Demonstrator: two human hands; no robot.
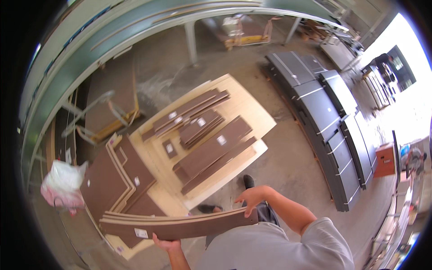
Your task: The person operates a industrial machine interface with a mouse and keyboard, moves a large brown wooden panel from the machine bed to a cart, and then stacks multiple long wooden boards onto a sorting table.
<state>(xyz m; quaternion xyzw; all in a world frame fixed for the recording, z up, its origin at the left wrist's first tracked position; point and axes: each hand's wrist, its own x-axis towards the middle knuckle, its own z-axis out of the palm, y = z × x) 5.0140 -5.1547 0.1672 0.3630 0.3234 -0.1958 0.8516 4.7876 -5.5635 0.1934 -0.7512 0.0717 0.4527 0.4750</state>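
A long stack of brown boards (193,228) with pale edges is held across the front of my body, roughly level. A white label sticks to its face near the left end. My left hand (167,243) grips the stack from below, its thumb on the front face and its other fingers mostly hidden. At the right end, my right hand (254,198) reaches over the top edge, thumb against the face and fingers on the far side. Just beyond lie larger brown panels (105,180), some with angled edges, partly covered by the stack.
A pale wooden sheet (252,105) carries several labelled brown boards (216,144). Strapped dark grey panels (324,108) stand in stacks at right. A bagged white bundle (65,180) sits at left, near a trolley (110,114). A long raised frame (191,42) crosses the far side.
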